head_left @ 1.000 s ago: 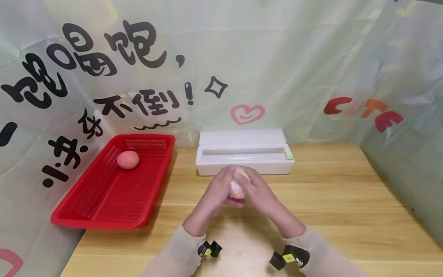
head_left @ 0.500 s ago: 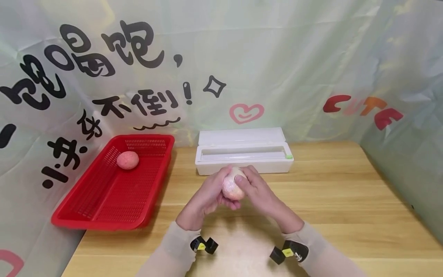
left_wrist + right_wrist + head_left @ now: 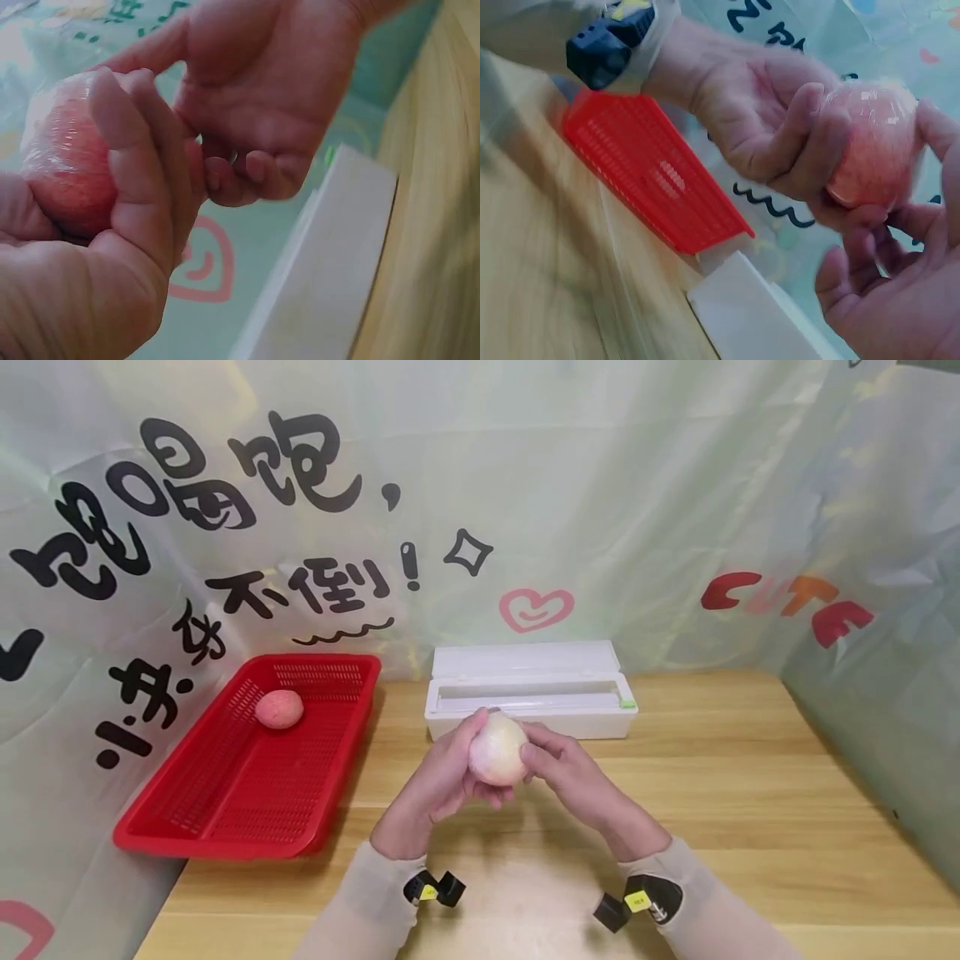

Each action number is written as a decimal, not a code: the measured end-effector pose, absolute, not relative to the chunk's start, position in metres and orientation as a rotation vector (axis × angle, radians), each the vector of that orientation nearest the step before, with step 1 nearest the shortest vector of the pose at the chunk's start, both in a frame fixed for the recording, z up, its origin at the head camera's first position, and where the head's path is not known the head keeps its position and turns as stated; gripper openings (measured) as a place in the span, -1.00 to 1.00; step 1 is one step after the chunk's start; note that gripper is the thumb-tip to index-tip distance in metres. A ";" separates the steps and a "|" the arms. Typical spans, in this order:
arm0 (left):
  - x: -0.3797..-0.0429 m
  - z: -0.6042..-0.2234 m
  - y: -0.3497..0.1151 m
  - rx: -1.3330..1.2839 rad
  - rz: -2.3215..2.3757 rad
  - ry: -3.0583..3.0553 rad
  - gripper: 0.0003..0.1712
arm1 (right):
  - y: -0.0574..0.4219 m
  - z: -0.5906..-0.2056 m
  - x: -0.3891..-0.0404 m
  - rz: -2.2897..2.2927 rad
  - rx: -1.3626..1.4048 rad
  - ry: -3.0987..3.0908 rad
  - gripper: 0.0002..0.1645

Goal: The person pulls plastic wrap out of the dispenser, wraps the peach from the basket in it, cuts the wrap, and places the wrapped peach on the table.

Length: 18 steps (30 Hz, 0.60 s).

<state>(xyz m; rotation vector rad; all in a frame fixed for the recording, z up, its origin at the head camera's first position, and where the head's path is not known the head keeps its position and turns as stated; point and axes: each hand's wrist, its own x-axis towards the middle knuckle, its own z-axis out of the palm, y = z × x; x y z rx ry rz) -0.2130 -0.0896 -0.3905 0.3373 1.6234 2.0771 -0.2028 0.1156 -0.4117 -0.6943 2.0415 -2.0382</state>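
- The step in hand appears to be smoothing or tucking film: a round pink-and-cream fruit wrapped in clear plastic film (image 3: 498,752) is held above the surface, in front of the white box.
- The left hand's (image 3: 444,774) grip curls round the fruit; the right hand's (image 3: 576,778) grip pinches its side, thumb against the film.
- The next move likely calls for turning the fruit and pressing down any loose edge, gently enough not to bruise it; whether film hangs loose underneath cannot be told.
- A second, pink rounded fruit (image 3: 279,709) lies at the far end of a red perforated plastic basket (image 3: 217,846), on the left.
- The long white plastic box (image 3: 600,724) stands at the back, lid raised, a green tab (image 3: 627,703) at its right end.
- The surface (image 3: 750,793) is pale wood-grain.
- Pale green cloth (image 3: 637,510) encloses it, bearing black lettering (image 3: 330,583), a pink heart outline (image 3: 502,610) and "CUTE" in red, pink and orange.
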 end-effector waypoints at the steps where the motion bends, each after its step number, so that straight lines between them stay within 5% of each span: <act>1: -0.212 -0.390 -0.088 0.363 2.057 1.743 -0.23 | 0.115 -0.411 -0.202 -2.052 -0.692 2.037 -0.41; 7: -0.202 -0.396 -0.072 0.408 1.827 2.356 -0.23 | 0.100 -0.411 -0.194 -1.958 -0.598 2.446 -0.38; 13: -0.192 -0.400 -0.058 0.363 1.804 2.494 -0.22 | 0.087 -0.423 -0.189 -1.966 -0.566 2.878 -0.60; 18: -0.191 -0.401 -0.054 0.367 1.868 2.469 -0.27 | 0.090 -0.424 -0.191 -1.957 -0.592 2.878 -0.58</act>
